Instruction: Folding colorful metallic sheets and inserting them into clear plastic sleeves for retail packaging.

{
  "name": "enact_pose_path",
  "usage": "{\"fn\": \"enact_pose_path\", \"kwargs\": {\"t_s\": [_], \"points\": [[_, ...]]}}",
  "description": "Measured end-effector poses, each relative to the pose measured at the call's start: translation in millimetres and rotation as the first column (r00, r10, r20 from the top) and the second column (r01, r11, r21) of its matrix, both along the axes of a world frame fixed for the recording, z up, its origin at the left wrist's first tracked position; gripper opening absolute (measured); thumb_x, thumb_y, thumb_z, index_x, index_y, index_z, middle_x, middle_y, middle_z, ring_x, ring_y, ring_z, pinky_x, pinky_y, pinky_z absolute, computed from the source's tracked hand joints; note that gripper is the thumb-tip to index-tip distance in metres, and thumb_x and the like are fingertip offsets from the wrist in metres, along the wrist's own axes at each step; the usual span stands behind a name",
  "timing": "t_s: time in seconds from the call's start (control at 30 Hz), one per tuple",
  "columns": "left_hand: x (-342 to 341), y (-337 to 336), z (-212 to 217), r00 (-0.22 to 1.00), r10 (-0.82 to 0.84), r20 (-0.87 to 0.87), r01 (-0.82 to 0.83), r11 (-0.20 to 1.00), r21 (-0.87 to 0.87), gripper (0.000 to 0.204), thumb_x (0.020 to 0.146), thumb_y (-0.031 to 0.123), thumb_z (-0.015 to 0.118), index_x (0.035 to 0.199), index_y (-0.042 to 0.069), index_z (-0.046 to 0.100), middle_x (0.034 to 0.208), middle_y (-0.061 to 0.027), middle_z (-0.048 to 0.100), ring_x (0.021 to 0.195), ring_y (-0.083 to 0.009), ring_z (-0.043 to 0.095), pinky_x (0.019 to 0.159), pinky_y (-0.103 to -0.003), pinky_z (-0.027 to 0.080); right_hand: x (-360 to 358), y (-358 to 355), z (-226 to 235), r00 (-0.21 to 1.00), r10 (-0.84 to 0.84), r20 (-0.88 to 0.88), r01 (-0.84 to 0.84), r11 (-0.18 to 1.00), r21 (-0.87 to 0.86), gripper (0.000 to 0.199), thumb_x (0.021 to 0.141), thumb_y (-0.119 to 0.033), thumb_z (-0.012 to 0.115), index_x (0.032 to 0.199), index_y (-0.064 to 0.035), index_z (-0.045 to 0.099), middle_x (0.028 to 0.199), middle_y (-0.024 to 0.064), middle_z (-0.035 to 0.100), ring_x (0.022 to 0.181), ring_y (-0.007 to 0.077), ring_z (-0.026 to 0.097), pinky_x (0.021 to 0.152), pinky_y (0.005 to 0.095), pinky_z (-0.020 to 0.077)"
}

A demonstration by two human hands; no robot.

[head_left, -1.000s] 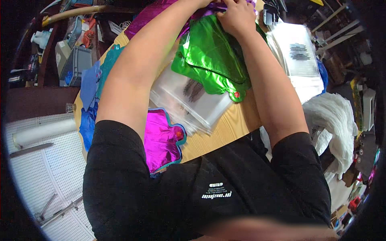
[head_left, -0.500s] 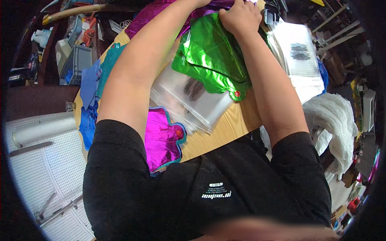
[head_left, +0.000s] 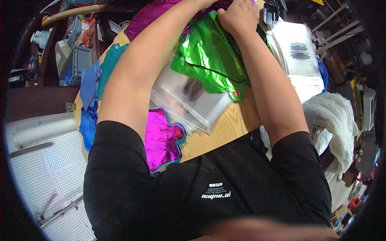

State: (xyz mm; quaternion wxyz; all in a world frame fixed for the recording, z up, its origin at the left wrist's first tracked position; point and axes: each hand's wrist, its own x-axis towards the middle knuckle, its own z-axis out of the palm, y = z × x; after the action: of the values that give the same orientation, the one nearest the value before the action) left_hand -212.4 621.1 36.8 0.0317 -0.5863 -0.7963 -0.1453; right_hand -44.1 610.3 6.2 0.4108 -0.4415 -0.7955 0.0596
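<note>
At the top edge my left hand [head_left: 207,2] is mostly cut off, so its fingers do not show. My right hand [head_left: 240,17] is bent over the upper end of a flat green foil balloon [head_left: 211,52], its fingers curled close together. What lies under those fingertips is hidden. Between and beside the hands runs shiny purple foil [head_left: 150,18]. The green balloon has a tab with a red dot and rests partly on a stack of clear plastic bags [head_left: 201,102]. By my left upper arm lies a magenta foil piece [head_left: 162,138] with a teal edge.
On the wooden table's [head_left: 209,140] right side sits another stack of clear bags [head_left: 299,52], near a black box [head_left: 270,15]. Teal foil [head_left: 112,60] and blue foil [head_left: 89,124] line its left edge. White plastic sheeting [head_left: 331,120] hangs at the right.
My right hand has shifted slightly left and up, and the green balloon has moved a little with it. The bags and magenta foil piece stay in place.
</note>
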Motion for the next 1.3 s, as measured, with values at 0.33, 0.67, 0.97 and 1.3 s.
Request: {"fn": "enact_pose_path", "kwargs": {"t_s": [0.33, 0.67, 0.97, 1.3], "points": [[6.6, 6.8, -12.3, 0.992, -0.022, -0.125, 0.029, 0.998, 0.057, 0.033, 0.09, 0.039, 0.061, 0.094, 0.013, 0.08, 0.099, -0.0157, 0.077, 0.094, -0.0368, 0.074, 0.082, -0.051, 0.058, 3.0, -13.4, 18.1, 0.997, 0.03, 0.073, -0.024, 0.996, -0.08, 0.047, 0.078, -0.032, 0.077, 0.111, -0.0011, 0.068, 0.122, 0.0227, 0.062, 0.121, 0.0414, 0.054, 0.107, 0.0525, 0.0427], [11.0, 15.3, -12.9, 0.998, 0.018, -0.06, -0.017, 0.999, 0.028, 0.043, 0.094, 0.049, 0.062, 0.1, 0.01, 0.08, 0.107, -0.0163, 0.076, 0.099, -0.0387, 0.073, 0.085, -0.052, 0.057, 5.2, -5.8, 1.5, 0.983, 0.07, 0.169, -0.06, 0.996, -0.066, 0.036, 0.079, -0.04, 0.078, 0.088, -0.006, 0.075, 0.095, 0.0146, 0.07, 0.099, 0.0355, 0.064, 0.095, 0.048, 0.0483], [-37.9, 31.6, -6.6, 0.996, -0.063, 0.065, 0.037, 0.936, 0.349, 0.035, 0.091, 0.038, 0.07, 0.079, 0.007, 0.078, 0.078, -0.0192, 0.072, 0.075, -0.0391, 0.071, 0.074, -0.049, 0.055, 19.8, -12.6, -5.2, 0.943, 0.289, -0.164, -0.278, 0.956, 0.089, 0.047, 0.083, -0.048, 0.071, 0.102, -0.005, 0.073, 0.111, 0.0143, 0.068, 0.112, 0.0346, 0.06, 0.099, 0.0489, 0.0455], [-135.0, 35.8, 61.0, 0.947, 0.236, 0.217, -0.32, 0.733, 0.6, 0.03, 0.094, 0.032, 0.067, 0.096, 0.004, 0.078, 0.092, -0.0239, 0.074, 0.088, -0.0426, 0.072, 0.077, -0.049, 0.054, 11.5, -5.2, -16.1, 0.935, 0.257, -0.245, -0.231, 0.964, 0.128, 0.05, 0.087, -0.046, 0.068, 0.11, -0.0028, 0.073, 0.121, 0.0137, 0.068, 0.121, 0.0361, 0.057, 0.11, 0.0494, 0.0389]]}}
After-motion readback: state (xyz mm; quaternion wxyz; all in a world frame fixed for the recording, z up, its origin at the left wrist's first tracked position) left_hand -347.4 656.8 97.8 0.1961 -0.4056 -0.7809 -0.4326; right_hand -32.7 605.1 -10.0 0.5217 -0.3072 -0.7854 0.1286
